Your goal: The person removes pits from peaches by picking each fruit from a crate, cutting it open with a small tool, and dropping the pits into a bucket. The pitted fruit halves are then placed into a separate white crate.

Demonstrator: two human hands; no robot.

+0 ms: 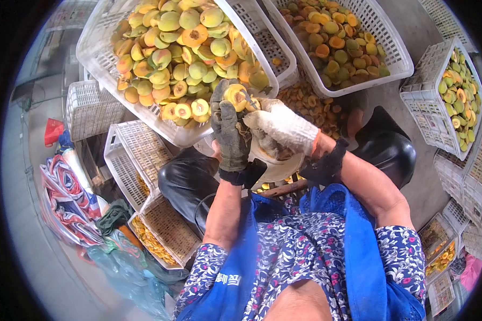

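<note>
My left hand, in a dark grey glove, holds a cut yellow fruit half with its inside facing up. Close against it on the right is my right hand, in a white glove, its fingers closed round a small metal tool that touches the fruit. Another piece of orange flesh shows by the right fingertips. Both hands are above a pale bucket between the knees. Just beyond them, a tilted white crate holds many halved green and yellow fruits.
A second white crate of fruit halves stands at the upper right, another farther right. Fruit pieces lie below them. Stacked crates are at the left, near striped cloth and plastic bags.
</note>
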